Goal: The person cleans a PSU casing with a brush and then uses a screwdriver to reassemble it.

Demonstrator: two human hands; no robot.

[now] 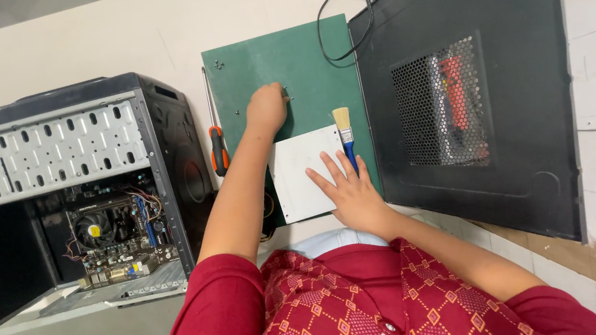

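At the centre of the frame, the left hand [266,110] was seen curled into a loose fist over small screws [288,97] lying on the green mat [282,55]; whether a screw was pinched between the fingertips could not be told, since the fingers were hidden behind the knuckles. The right hand [351,188] was laid flat, fingers spread, on a white rectangular plate [298,171] just below the mat's lower edge. The screws therefore lay above and to the left of the plate, nearer the left hand. A paint brush [344,137] was lying at the plate's right edge, its long axis running up and down the frame, beside the right fingertips. A screwdriver [217,142] lay along the mat's left edge.
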